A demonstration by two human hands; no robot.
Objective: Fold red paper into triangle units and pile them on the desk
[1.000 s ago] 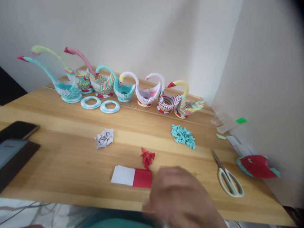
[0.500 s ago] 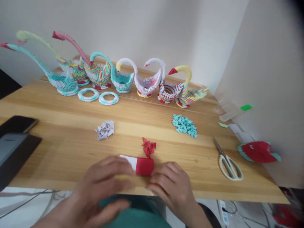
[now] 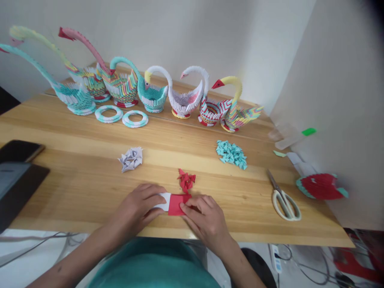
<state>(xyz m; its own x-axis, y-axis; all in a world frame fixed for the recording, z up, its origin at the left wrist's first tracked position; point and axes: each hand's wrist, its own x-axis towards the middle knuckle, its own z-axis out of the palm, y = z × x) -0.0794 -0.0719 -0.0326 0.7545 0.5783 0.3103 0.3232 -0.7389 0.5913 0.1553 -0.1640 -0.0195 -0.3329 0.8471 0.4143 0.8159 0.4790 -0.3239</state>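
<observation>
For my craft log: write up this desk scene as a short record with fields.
surface: wooden table
left hand: flat on the white end of the paper strip
right hand: fingertips on the strip's red end
just beyond strip: red folded pieces
other piles: grey pieces, teal pieces
right side: scissors
back row: paper swans, two rings

Left hand and right hand: bare, no rings or watch. Forearms uncovered. Garment: teal.
</observation>
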